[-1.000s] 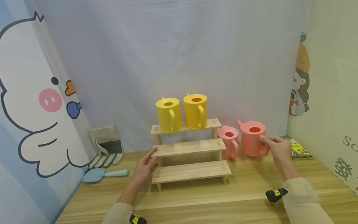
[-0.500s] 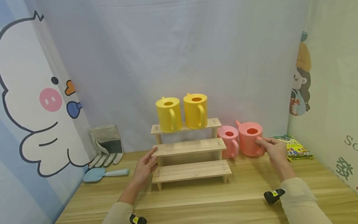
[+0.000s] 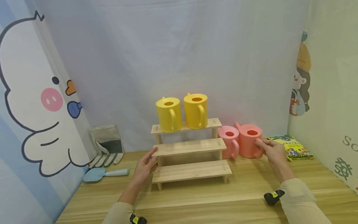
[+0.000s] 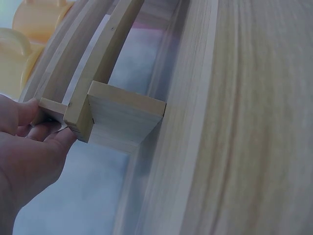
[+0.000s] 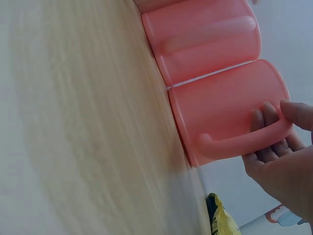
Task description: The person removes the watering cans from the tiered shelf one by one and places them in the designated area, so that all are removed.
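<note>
My right hand (image 3: 275,155) grips the handle of a coral-pink watering can (image 3: 248,145), which stands upright on the table. In the right wrist view the fingers pass through the handle (image 5: 244,142), with the thumb near its top. Right beside it, touching or nearly so, is a lighter pink watering can (image 3: 227,145). My left hand (image 3: 143,169) holds the left end of the middle step of a three-step wooden stand (image 3: 190,147); in the left wrist view its fingers curl round that step's end. On the top step are two yellow watering cans (image 3: 165,116), handles facing me.
At the left on the table (image 3: 195,205) lie a pale blue trowel (image 3: 96,175) and a grey-white glove (image 3: 107,143) leaning on the backdrop. A yellow-green printed bag (image 3: 296,147) lies behind my right hand. Curtains (image 3: 237,62) enclose the back and sides.
My right hand has moved the coral-pink watering can left and slightly down, close against the lighter pink one. The left hand and the stand have stayed in place.
</note>
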Demonstrator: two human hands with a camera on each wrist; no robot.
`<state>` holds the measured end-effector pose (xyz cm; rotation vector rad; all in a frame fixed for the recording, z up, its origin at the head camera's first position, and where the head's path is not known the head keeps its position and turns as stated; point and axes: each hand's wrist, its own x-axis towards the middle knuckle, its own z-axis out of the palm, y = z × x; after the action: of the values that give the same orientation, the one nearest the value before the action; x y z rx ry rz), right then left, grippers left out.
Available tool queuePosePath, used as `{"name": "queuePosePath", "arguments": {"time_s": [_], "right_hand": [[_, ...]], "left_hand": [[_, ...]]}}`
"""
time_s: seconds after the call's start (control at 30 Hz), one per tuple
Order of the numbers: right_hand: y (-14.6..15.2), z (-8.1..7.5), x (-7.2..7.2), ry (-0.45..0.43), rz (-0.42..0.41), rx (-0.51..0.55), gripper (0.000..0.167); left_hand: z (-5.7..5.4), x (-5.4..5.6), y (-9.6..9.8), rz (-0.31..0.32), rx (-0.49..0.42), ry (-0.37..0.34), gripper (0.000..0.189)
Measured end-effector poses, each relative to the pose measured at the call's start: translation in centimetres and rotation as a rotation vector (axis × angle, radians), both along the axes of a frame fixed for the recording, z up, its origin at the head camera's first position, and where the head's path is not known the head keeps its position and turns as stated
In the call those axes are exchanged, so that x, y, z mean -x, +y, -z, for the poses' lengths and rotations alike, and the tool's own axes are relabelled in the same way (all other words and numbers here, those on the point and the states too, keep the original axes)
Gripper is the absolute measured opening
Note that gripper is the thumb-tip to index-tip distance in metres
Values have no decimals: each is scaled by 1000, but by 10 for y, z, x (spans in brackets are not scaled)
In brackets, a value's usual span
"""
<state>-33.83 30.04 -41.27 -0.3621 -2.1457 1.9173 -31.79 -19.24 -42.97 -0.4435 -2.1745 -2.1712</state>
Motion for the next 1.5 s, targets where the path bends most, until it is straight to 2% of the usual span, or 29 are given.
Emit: {"name": "queuePosePath", "arguments": {"time_s": [0.2,0.4,0.57,0.83,1.07,1.3,1.5], "right_hand": [[-1,3,1,56,-53,-19,63],[-1,2,1,39,-94,-32,62],[-1,3,0,35,-116,-82,62],[-1,5,-1,8,-132,-111,66],[6,2,-5,-29,-92,-128,79],[7,-8,-12,24,-16,-214,68],[1,-26,-12,85,31,-189,67]], "left_hand": [[2,-2,0,-7,-8,-4,49],[5,-3,0,-6,-10,-3,50],[6,-6,-1,-3,-12,-8,50],[9,-9,-1,-12,-12,-16,50],[11,-9,0,-5,-16,-18,50],[8,-6,2,-23,-25,-31,49],[-4,-1,2,-16,-12,-14,49]]}}
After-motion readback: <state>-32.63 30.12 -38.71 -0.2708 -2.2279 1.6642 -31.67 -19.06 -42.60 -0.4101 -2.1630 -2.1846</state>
